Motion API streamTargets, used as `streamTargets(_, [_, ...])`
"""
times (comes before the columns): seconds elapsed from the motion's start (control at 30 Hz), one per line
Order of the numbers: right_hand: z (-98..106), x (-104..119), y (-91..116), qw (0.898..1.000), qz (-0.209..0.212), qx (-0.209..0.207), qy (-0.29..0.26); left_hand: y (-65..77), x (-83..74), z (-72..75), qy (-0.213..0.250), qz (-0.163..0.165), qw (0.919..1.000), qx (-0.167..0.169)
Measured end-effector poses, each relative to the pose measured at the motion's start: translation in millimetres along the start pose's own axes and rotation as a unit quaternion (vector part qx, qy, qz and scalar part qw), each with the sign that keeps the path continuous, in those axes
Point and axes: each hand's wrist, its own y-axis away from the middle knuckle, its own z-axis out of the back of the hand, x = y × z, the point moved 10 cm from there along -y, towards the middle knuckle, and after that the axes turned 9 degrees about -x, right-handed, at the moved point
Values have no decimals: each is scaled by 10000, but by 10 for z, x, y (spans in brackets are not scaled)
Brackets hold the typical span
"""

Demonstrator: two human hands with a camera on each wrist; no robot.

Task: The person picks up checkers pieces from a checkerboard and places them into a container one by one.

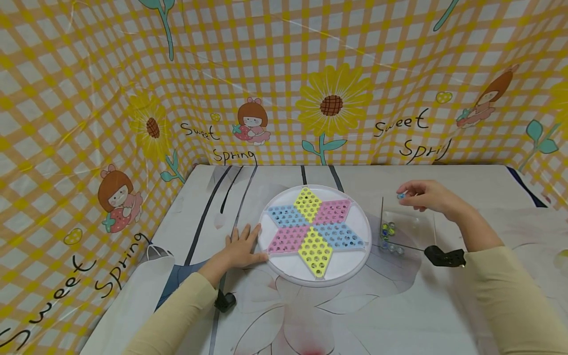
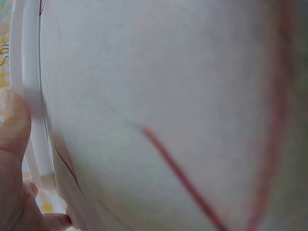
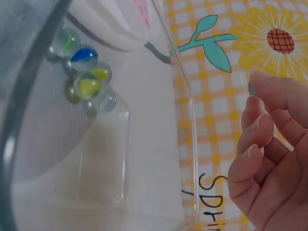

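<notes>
A round white Chinese checkers board (image 1: 350, 266) lies on the table, its star split into yellow, pink and blue areas full of holes. Against its left rim rests my left hand (image 1: 241, 249), fingers spread; in the left wrist view the thumb (image 2: 12, 125) touches the rim. Over the far side of a clear plastic box (image 1: 414, 222), my right hand (image 1: 429, 196) pinches a bluish glass marble (image 1: 401, 195) between thumb and forefinger. Only a sliver of that marble shows in the right wrist view. Inside the box several glass marbles (image 3: 89, 86) with yellow, green and blue swirls cluster in a corner.
The box stands to the right of the board, its clear wall (image 3: 192, 144) rising below my right hand. A yellow checked cloth (image 1: 275, 49) with sunflowers hangs behind and to the left. A white object (image 1: 155, 261) lies at the table's left edge.
</notes>
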Motion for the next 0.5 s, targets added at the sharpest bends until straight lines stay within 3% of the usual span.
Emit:
streamTargets(0.27, [49, -136, 76, 9998, -177, 33, -51, 12, -23, 11, -273, 84, 9996, 79])
streamTargets(0.5, [64, -271, 109, 9995, -278, 62, -94, -2, -3, -8, -224, 58, 9997, 54])
